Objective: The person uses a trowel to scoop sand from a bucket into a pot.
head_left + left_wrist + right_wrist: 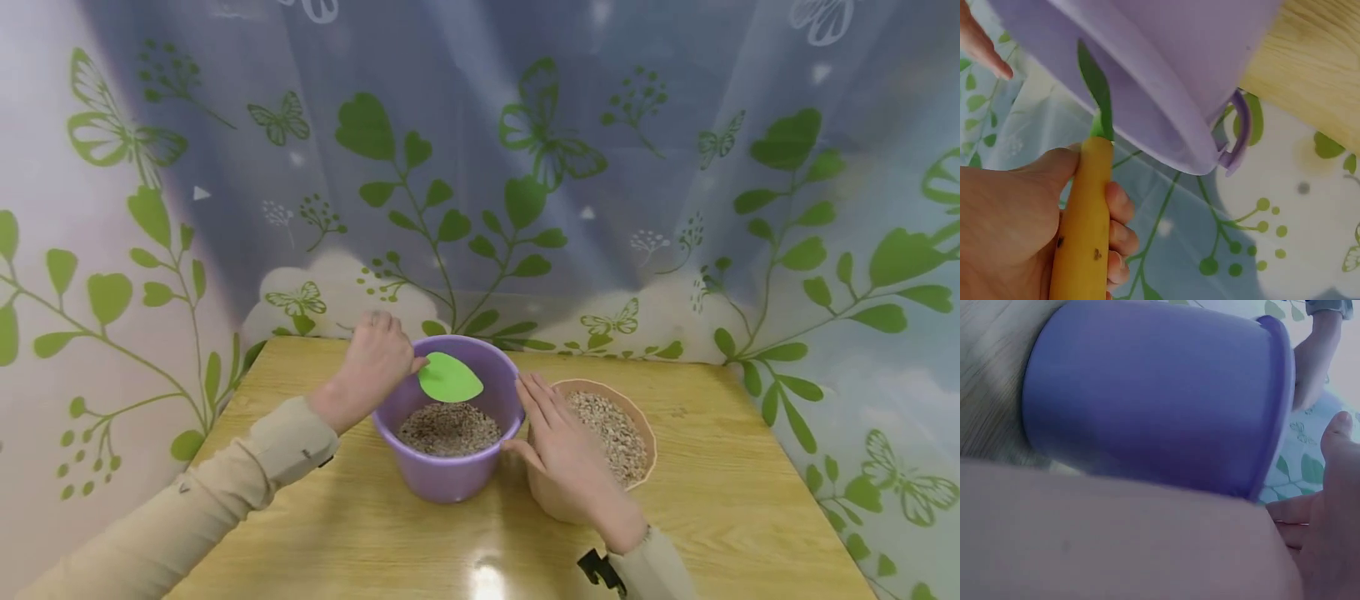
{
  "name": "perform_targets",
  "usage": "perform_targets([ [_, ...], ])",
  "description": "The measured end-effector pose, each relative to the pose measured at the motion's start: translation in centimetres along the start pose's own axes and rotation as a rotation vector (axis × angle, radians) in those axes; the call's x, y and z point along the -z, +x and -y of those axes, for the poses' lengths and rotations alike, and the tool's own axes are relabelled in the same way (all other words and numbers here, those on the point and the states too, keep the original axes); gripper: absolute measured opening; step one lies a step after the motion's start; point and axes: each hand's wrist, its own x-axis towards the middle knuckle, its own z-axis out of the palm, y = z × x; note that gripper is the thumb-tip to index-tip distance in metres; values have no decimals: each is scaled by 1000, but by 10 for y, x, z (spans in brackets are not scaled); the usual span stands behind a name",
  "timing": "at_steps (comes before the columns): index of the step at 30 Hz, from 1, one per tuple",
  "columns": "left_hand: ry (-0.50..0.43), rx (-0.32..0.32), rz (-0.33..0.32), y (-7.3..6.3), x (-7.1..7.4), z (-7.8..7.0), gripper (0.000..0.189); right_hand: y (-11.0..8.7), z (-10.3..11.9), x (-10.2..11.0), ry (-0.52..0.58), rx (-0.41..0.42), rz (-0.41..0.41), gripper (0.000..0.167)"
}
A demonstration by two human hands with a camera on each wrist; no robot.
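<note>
My left hand grips a small trowel by its yellow handle, which has a few dark specks. The leaf-shaped green blade is over the mouth of a purple bucket. Grainy, gravel-like material covers the inside bottom of that bucket. My right hand has its fingers extended near the bucket's right rim, above the near side of a peach-coloured pot. Whether its fingertips touch the bucket is unclear. Paler gravel fills the pot nearly to its rim.
Both containers stand close together on a wood-grain table. Behind and beside the table hangs a curtain printed with green leaves and butterflies. A purple handle end sticks out from the bucket's side.
</note>
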Motion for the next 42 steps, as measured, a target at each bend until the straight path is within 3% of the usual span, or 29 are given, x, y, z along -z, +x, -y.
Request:
perform_targets([
  [5, 235, -94, 84, 0, -4, -5, 60, 7, 7, -9, 59, -88, 139, 82],
  [7, 326, -140, 111, 0, -5, -8, 51, 6, 9, -12, 67, -112, 167, 81],
  [14, 625, -313, 200, -1, -7, -21, 23, 3, 11, -15, 92, -137, 173, 81],
  [19, 728, -447, 258, 0, -13, -32, 12, 1, 10, -15, 82, -129, 167, 80],
  [26, 716, -502, 254, 0, -24, -39, 24, 3, 10, -17, 80, -113, 155, 79],
  [32, 659, -497, 167, 0, -35, -40, 23, 3, 10, -17, 95, -110, 136, 77],
  [36, 605, -461, 102, 2, -44, -39, 6, 3, 10, -19, 96, -106, 132, 77],
  [42, 478, -385, 71, 4, -52, -38, 20, 3, 10, -18, 92, -111, 141, 76],
])
